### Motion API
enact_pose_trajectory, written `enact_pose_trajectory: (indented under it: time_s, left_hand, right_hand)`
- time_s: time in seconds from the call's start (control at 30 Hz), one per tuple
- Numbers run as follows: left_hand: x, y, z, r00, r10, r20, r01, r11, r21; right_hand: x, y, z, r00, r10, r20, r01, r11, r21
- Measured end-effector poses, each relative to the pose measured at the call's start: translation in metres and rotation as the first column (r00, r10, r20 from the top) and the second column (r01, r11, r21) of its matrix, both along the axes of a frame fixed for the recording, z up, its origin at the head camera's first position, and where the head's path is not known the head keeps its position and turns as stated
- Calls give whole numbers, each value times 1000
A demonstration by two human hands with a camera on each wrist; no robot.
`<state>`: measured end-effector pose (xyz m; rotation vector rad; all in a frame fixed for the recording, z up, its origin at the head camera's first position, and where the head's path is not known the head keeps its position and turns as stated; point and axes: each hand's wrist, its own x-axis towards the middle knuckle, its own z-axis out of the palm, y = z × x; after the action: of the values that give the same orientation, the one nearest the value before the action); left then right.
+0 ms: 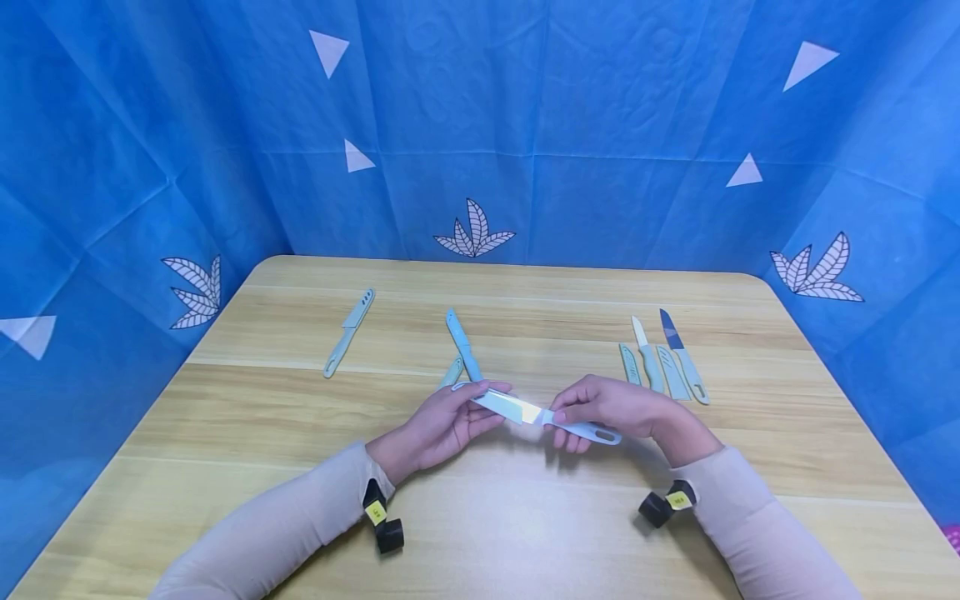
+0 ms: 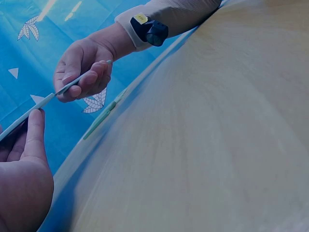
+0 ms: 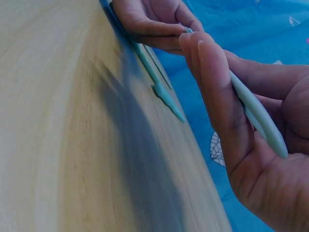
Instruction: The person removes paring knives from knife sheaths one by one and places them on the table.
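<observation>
Above the middle of the table, my left hand (image 1: 442, 427) holds a pale blue knife sheath (image 1: 501, 406) between thumb and fingers. My right hand (image 1: 603, 407) grips the light blue handle of a knife (image 1: 596, 432), its looped end pointing right. Knife and sheath lie in one line, and a short shiny stretch of blade shows between them; the rest of the blade is hidden by the sheath. In the left wrist view the sheath (image 2: 29, 116) rests along the left fingers. The right wrist view shows the handle (image 3: 260, 116) between the right thumb and fingers.
A sheathed knife (image 1: 351, 333) lies at the left. Behind my left hand, a blue sheathed knife (image 1: 463, 343) lies beside a partly hidden pale green piece (image 1: 452, 372). To the right are a white-bladed knife (image 1: 648, 358), a dark-bladed knife (image 1: 684, 358) and two sheaths (image 1: 630, 364).
</observation>
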<state>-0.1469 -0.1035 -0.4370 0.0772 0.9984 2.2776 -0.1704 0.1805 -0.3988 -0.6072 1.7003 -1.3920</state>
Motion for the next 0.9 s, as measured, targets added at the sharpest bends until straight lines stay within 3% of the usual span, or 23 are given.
enact_pose_trajectory:
  time_s: [0.9]
  left_hand:
    - [-1,-1,2,1000,0,-28,1,1000,29]
  right_hand:
    - [-3,10,4,997,44,-56,-45,999,-4]
